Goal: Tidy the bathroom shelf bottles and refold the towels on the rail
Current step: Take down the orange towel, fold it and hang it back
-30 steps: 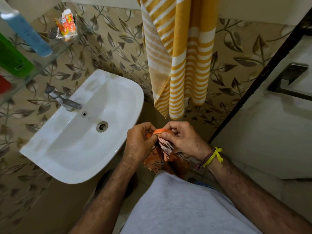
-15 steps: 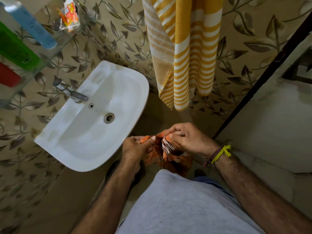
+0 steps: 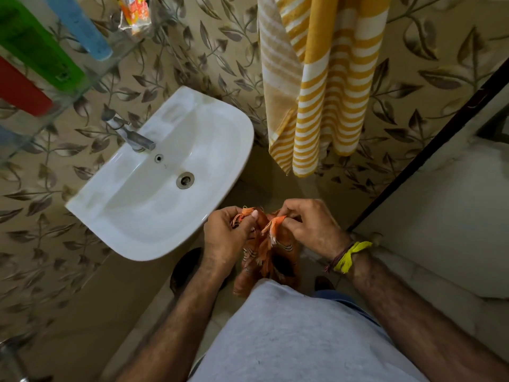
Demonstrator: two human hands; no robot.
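An orange fringed towel (image 3: 268,257) hangs down in front of my body. My left hand (image 3: 228,232) pinches one fringed corner and my right hand (image 3: 311,227) pinches the other, a small gap between them. A yellow and white striped towel (image 3: 330,78) hangs on the wall above, its rail out of view. On the glass shelf (image 3: 110,67) at the upper left stand a green bottle (image 3: 38,48), a blue bottle (image 3: 82,31), a red bottle (image 3: 22,92) and an orange sachet pack (image 3: 135,12).
A white wash basin (image 3: 165,188) with a metal tap (image 3: 132,136) juts out just left of my hands. A dark door frame (image 3: 429,150) and pale door stand at the right. The leaf-patterned tiled wall is behind everything.
My hands have drawn apart, each now holding its own corner of the orange towel. The view has tilted down and right, so the basin and the shelf sit further right in the frame.
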